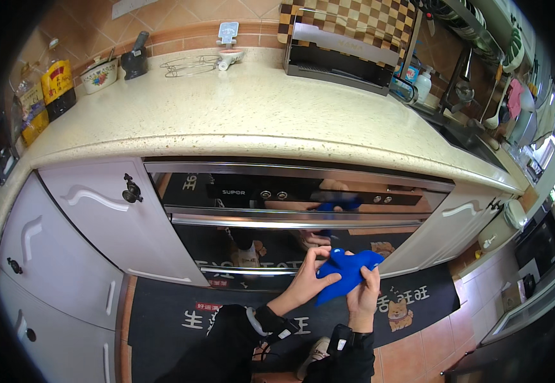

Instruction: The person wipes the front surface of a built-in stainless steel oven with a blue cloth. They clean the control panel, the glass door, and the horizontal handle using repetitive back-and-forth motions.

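Note:
A blue cloth (346,273) is held between my two hands, in front of the built-in appliance under the counter. My left hand (313,277) pinches its left side, with the thumb lying on the fabric. At the cloth's right side, my right hand (366,292) grips it with thumb and fingers. Small pale spots show near the cloth's upper edge; what they are, I cannot tell. Both hands are below the counter's front edge, above the dark floor mat (162,330).
Along the back of the speckled countertop (210,110) stand an oil bottle (58,81), a floral enamel pot (100,75), a dark mortar (135,62), a wire rack (191,66) and a dark metal rack (339,67). A sink (469,143) lies at right; the steel-handled appliance (301,222) is ahead.

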### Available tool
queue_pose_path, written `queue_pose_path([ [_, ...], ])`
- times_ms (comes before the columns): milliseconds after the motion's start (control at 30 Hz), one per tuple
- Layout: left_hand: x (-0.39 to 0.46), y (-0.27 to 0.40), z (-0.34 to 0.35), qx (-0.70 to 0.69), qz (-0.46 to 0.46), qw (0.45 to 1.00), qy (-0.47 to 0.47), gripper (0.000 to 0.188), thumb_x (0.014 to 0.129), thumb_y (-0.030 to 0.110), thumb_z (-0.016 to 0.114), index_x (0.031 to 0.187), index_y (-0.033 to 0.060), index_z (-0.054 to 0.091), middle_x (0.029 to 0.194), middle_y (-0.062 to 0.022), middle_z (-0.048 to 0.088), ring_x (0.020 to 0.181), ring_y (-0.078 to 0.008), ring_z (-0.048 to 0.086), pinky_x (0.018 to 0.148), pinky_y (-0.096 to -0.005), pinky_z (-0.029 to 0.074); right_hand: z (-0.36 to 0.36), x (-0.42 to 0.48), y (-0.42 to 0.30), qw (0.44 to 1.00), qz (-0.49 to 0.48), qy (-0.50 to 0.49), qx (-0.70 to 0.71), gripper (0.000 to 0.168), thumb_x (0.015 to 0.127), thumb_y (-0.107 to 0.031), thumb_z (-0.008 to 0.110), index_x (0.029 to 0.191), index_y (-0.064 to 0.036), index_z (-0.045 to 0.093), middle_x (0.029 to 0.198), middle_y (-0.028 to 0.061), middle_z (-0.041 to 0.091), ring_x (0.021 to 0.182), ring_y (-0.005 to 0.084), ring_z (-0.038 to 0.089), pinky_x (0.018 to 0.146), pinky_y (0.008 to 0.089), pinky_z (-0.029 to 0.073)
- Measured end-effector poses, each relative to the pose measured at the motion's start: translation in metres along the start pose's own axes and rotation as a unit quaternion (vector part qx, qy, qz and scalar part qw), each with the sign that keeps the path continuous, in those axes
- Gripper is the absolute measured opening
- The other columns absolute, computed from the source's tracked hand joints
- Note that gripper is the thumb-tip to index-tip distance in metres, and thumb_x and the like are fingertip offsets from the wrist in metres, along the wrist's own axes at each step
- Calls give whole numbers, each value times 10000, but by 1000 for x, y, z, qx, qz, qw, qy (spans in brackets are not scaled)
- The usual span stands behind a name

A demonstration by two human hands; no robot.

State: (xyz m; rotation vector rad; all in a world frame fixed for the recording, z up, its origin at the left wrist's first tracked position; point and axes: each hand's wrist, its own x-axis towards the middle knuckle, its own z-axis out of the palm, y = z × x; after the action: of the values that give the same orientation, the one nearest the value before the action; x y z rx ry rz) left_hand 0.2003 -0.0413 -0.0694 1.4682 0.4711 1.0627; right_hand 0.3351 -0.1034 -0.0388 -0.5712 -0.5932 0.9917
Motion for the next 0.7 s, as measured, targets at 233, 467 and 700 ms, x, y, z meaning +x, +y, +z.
queue_pose_path([
  [233,-9,-9,12,-87,-128,986,-55,333,975,258,654,1207,68,508,1103,-52,581,1044,-118,550,908,-284,466,-21,-7,-13,994,-12,32,-107,231,898,-85,563,1105,13,587,1066,129,664,964,199,636,903,333,509],
  [467,-35,-4,28,-172,-117,978,-17,345,963,259,670,1219,73,534,1110,-44,581,1037,-110,555,905,-272,465,-24,-14,-8,997,33,6,-65,159,899,-32,523,1038,-16,598,940,45,632,843,105,589,785,249,483],
  [700,-57,29,24,-188,-161,963,109,420,968,268,653,1289,20,546,1225,-97,605,1080,-147,580,911,-317,502,-18,-16,-1,974,9,-41,-224,251,919,-83,623,1153,-16,560,993,58,654,863,89,596,782,238,482],
])
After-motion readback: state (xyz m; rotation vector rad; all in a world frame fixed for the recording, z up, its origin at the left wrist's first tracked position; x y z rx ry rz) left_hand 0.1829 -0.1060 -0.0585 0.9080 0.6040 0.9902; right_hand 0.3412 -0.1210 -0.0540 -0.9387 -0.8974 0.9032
